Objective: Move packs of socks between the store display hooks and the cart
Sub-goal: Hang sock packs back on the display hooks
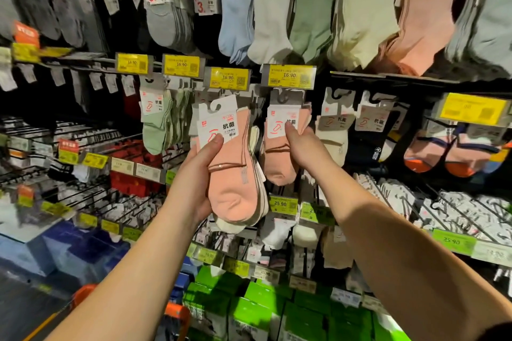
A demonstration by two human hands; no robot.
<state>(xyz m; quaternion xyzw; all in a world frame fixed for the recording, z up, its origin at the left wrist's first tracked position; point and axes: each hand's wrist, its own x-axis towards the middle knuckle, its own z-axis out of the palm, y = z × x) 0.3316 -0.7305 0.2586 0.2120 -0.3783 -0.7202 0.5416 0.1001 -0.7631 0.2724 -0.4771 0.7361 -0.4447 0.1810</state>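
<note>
Sock wall (360,22) fills the view ahead of both my arms: rows of hanging packs on hooks, yellow price tags along the rails. Both forearms reach up and forward from the bottom edge, converging toward the middle row.

Left hand (198,174): palm turned inward, fingers wrapped behind a pink sock pack (232,174), thumb pressed across the front at the lower edge of its white card. The pack sits tilted, top leaning right, its card hook loop just below the yellow 16.90 tag (227,78). Can't tell whether the loop is on a hook or free of it.

Right hand (302,147): wrist bent, fingers behind a second pink pack (279,158), thumb tip on the front of its card. That pack hangs upright from the hook (282,98) directly above my grip, under another 16.90 tag.

Orange cart edge (83,295), low and left of my left forearm. Green boxes (263,307) below, between both arms.
</note>
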